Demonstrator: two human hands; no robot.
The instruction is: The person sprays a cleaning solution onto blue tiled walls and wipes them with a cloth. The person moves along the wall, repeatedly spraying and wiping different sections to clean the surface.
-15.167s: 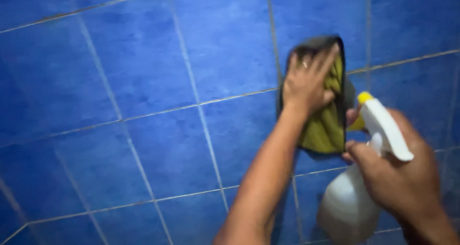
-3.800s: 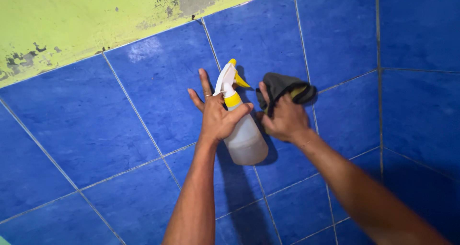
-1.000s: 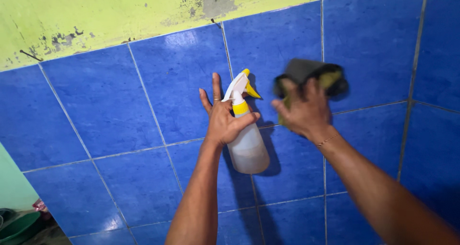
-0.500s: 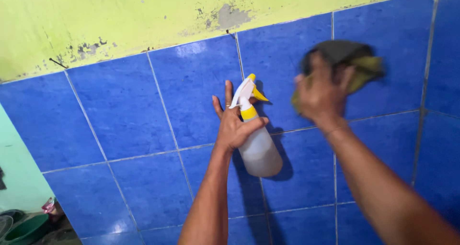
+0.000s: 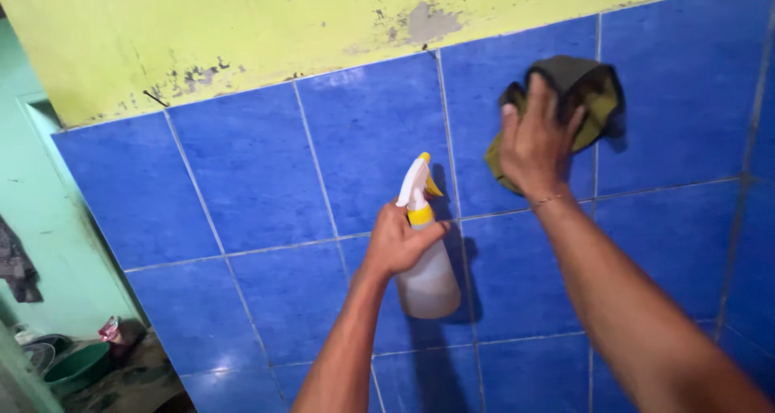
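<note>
Head view, right hand [image 5: 535,142] pressing cloth [image 5: 593,98], left hand [image 5: 395,243] gripping bottle [image 5: 425,280]

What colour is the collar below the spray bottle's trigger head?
Yellow: the collar on the spray bottle, clearest in the head view.

Blue tiled wall [image 5: 242,179] fills view, pale grout lines, upper tiles glossy. Dark grey and olive cloth [image 5: 593,90] pressed flat against wall, upper right, across grout line. Floor [image 5: 129,381] far lower left, dim, carries green basin [image 5: 77,366], small clutter beside it.
</note>
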